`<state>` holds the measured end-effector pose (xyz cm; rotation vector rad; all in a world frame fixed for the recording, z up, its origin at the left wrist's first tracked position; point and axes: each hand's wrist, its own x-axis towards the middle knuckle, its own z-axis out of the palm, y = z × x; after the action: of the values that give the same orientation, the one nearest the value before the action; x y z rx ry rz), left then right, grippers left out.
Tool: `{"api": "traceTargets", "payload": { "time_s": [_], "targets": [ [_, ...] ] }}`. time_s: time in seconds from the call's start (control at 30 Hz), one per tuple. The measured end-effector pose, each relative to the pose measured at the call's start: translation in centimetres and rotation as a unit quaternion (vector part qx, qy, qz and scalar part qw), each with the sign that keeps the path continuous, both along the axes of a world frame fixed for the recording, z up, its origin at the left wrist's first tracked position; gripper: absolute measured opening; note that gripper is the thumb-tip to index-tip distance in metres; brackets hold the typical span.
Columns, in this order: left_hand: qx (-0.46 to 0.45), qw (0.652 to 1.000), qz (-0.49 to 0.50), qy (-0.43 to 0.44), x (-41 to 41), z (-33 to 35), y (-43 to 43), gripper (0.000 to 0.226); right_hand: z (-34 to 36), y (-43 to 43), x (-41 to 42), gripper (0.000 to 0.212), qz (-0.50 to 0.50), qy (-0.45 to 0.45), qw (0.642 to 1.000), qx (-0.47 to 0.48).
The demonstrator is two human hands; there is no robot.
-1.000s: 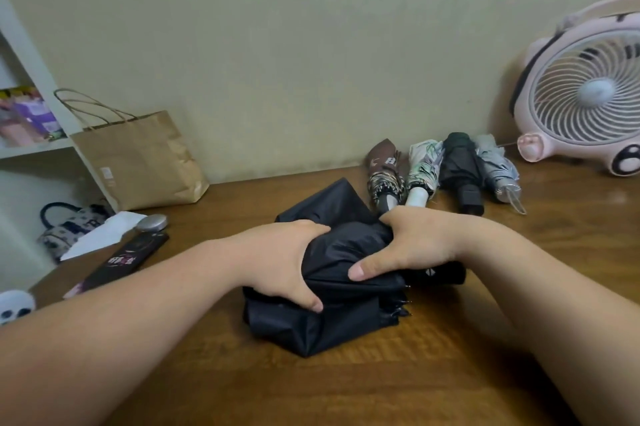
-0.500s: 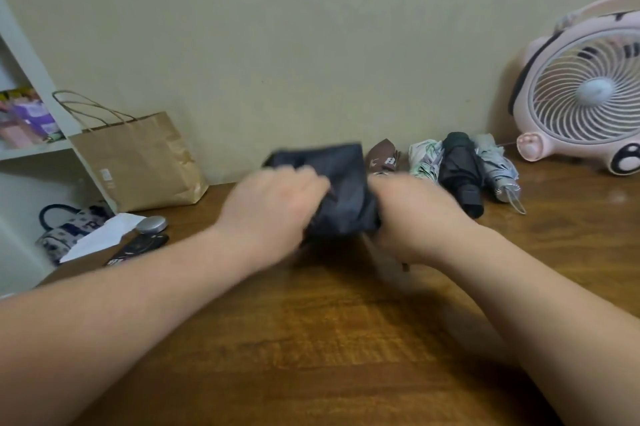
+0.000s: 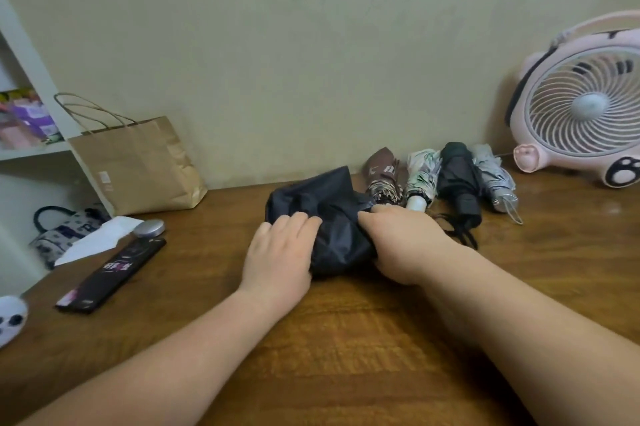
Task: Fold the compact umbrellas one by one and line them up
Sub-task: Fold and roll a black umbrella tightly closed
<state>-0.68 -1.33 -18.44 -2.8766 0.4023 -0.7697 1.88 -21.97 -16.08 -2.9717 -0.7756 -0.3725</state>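
Note:
A loosely bundled black umbrella (image 3: 325, 210) lies on the wooden table (image 3: 346, 339), just left of a row of folded umbrellas by the wall: brown (image 3: 381, 176), white-green (image 3: 420, 176), black (image 3: 459, 179) and grey (image 3: 493, 179). My left hand (image 3: 280, 252) rests on the bundle's left side, its fingers laid fairly straight on the fabric. My right hand (image 3: 401, 242) grips the bundle's right side with curled fingers and hides that end. The bundle's far right edge nearly touches the brown umbrella.
A brown paper bag (image 3: 138, 165) leans on the wall at the back left beside a white shelf (image 3: 34, 148). A black sleeve (image 3: 110, 276), a silver disc (image 3: 149, 228) and white paper (image 3: 100, 238) lie at left. A pink fan (image 3: 581, 106) stands at the back right.
Both hands lifted the black bundle from the middle of the table and carried it back towards the wall. It now lies beside the brown umbrella, more compact than before.

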Motion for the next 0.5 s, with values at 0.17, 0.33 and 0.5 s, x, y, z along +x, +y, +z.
{"api": "traceTargets", "payload": {
  "time_s": [0.17, 0.33, 0.5],
  "targets": [
    [-0.174, 0.973, -0.039, 0.148, -3.4, 2.7, 0.2, 0.102, 1.4, -0.9, -1.2, 0.037, 0.008, 0.138, 0.99, -0.027],
    [-0.483, 0.864, -0.046, 0.133, -9.5, 4.4, 1.6, 0.041, 2.2, -2.1, -1.2, 0.026, 0.021, 0.156, 0.987, -0.02],
    [-0.602, 0.78, -0.059, 0.161, -15.9, 5.2, 1.3, 0.022, 2.3, -2.2, -0.8, 0.025, -0.013, 0.141, 0.989, -0.034]
  ]
}}
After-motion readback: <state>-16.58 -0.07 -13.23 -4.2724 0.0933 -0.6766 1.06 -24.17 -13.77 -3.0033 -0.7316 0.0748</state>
